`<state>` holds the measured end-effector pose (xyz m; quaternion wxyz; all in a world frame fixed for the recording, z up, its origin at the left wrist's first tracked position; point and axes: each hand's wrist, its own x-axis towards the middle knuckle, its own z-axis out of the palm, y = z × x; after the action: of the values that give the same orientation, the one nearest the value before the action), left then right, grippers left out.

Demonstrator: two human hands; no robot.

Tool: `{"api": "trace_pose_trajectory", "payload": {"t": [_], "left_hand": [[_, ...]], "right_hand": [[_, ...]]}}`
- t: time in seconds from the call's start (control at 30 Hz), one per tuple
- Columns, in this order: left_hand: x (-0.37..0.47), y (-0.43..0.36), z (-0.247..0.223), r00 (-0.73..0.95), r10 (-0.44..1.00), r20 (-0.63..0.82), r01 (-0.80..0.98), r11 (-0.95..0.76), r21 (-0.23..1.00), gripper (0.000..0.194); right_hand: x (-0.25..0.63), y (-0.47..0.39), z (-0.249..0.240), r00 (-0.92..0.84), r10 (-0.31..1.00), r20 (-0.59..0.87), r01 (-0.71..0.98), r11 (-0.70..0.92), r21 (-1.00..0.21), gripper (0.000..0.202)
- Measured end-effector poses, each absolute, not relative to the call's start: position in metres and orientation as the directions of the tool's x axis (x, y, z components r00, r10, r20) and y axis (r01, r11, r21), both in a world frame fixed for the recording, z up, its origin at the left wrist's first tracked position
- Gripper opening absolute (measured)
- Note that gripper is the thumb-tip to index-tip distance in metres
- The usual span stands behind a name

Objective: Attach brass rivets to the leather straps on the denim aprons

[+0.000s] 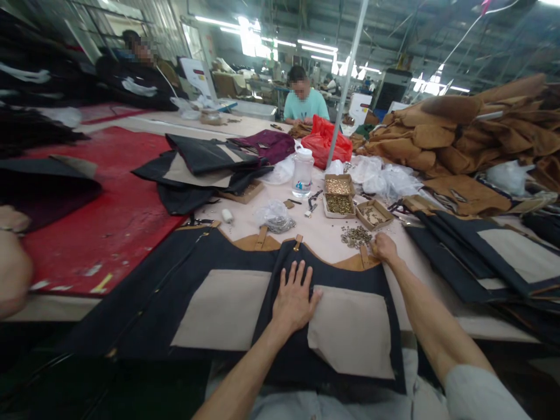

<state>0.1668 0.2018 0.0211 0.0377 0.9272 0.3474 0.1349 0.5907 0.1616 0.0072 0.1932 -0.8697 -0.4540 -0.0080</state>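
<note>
A dark fabric piece (pixel 332 262) with beige pockets and brown leather trim lies over the table's front edge. My left hand (pixel 294 298) rests flat on it, fingers spread, beside the right beige pocket (pixel 352 329). At the fabric's upper right corner, my right hand (pixel 385 247) is closed, close to a small pile of metal parts (pixel 356 236); what its fingers hold is too small to make out. Small leather tabs (pixel 298 242) stand along the trim. Behind are open boxes of small metal parts (pixel 339 204).
A clear bottle (pixel 303 173), plastic bags and a metal pole (pixel 347 81) stand beyond the boxes. Dark fabric stacks (pixel 481 251) lie right, brown pieces (pixel 455 128) behind them. A person's arm (pixel 13 262) is at far left; others sit across the table.
</note>
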Motion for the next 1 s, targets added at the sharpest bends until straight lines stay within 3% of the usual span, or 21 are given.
{"api": "trace_pose_trajectory", "payload": {"t": [0.37, 1.0], "left_hand": [[0.172, 0.2, 0.02, 0.708, 0.666, 0.237, 0.633, -0.746, 0.205, 0.073], [0.173, 0.2, 0.023, 0.71, 0.663, 0.235, 0.638, -0.748, 0.183, 0.072]], "right_hand": [[0.554, 0.089, -0.02, 0.386, 0.909, 0.157, 0.835, -0.271, -0.479, 0.027], [0.549, 0.092, -0.025, 0.427, 0.886, 0.182, 0.739, -0.225, -0.635, 0.029]]}}
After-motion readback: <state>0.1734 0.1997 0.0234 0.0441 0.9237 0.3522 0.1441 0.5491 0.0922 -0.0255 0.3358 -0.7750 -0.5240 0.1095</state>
